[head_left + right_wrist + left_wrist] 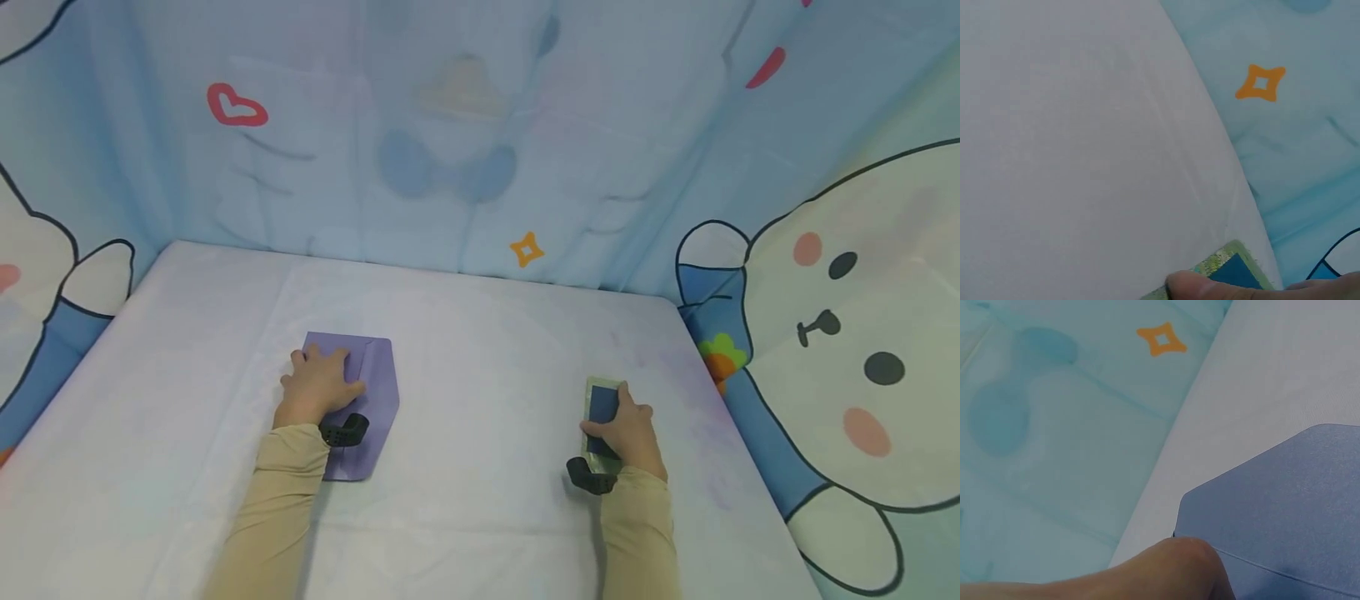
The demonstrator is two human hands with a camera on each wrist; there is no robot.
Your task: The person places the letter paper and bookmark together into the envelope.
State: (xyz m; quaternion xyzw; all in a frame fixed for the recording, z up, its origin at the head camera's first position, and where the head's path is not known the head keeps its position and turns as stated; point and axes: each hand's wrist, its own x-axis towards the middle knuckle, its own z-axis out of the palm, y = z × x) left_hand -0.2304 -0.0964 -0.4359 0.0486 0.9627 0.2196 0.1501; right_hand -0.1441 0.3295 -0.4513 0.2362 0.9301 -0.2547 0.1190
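Note:
On the left of the white-covered table lies a purple envelope, its pointed flap spread out to the right. My left hand rests on it with fingers apart, the thumb near the flap's crease. Close up in the left wrist view, the thumb sits beside the fold line of the envelope. Farther right, my right hand grips a card with a mottled green border and dark blue middle. Its thumb lies at one long edge of the card; the palm hides the card's lower right part.
A white cloth covers the table, and a stretch of it separates the two hands. Behind the table hangs a light blue curtain with cartoon prints. A large white bear print fills the right side beyond the table edge.

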